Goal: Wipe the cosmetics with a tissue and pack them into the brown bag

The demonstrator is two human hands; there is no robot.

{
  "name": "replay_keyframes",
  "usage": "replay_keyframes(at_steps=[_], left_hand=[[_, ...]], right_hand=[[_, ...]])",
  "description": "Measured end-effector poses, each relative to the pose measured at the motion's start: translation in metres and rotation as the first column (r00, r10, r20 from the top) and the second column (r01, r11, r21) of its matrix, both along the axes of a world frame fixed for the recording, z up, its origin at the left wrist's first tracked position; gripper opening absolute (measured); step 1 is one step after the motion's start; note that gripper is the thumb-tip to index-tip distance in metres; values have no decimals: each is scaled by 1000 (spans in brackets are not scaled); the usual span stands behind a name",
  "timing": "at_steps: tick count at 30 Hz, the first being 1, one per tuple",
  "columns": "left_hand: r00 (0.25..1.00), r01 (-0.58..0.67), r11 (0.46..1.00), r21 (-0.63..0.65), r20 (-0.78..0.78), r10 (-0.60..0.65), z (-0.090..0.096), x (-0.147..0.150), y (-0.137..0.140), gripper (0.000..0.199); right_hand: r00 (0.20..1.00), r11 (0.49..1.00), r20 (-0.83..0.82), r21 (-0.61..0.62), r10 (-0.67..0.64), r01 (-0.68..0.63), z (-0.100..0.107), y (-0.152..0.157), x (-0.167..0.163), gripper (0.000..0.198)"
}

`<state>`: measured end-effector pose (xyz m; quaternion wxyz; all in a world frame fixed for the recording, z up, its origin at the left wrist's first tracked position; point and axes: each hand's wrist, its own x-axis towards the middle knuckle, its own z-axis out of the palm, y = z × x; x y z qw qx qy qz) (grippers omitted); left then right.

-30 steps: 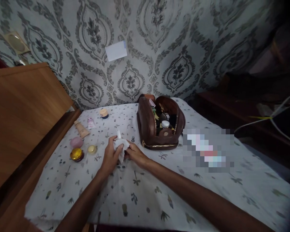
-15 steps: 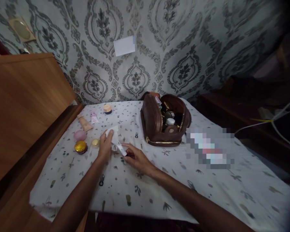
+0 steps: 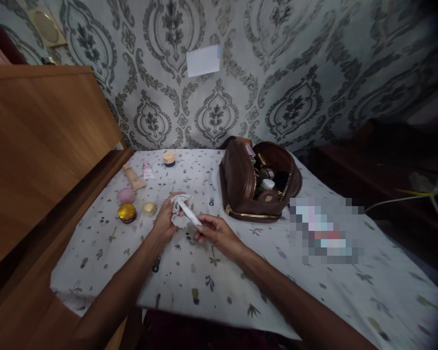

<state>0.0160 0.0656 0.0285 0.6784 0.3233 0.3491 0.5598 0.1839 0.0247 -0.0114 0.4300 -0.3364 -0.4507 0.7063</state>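
Note:
A crumpled white wipe or tissue (image 3: 178, 222) is in my left hand (image 3: 163, 222), whose fingers curl around it from the left. A slim white tube (image 3: 190, 214) lies across the wipe, its upper end against it. My right hand (image 3: 219, 236) pinches the tube's lower end between thumb and fingers. Nearest my left hand is a small pale yellow jar (image 3: 149, 208), with a gold-lidded jar (image 3: 126, 213) and a pink rounded thing (image 3: 126, 196) beyond it. To the right of my hands stands an unzipped brown bag (image 3: 237, 182) with several cosmetics inside.
At the back left lie a beige tube (image 3: 133, 177), a small pink-and-white tube (image 3: 148, 171) and a peach-lidded jar (image 3: 169, 159). A pixelated item (image 3: 324, 231) rests right of the bag. Wooden furniture (image 3: 51, 155) borders the table on the left; a patterned wall stands behind.
The wipe has gone from spread over the tube's upper end to bunched in my left palm. The tube shows more of its length. The view has shifted slightly.

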Motion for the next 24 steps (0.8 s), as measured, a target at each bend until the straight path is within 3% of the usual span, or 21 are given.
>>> replay_keyframes(at_steps=[8,14,19,24], left_hand=[[974,127,992,15,-189,-122,-7,13,-11,46],[884,241,966,90,-431,-180,-14,15,-17,54],[913,128,991,25,-394,-108,-16,14,-15,51],[925,-130,988,83,-350,151,-10,8,-6,49]], right_hand=[[979,981,-106,-103,-175,164,7,6,2,46],[976,976,-27,-44,-216,214,4,3,2,41],[996,995,21,52,-92,91,4,1,1,40],[999,999,44,49,12,-14,3,-1,3,37]])
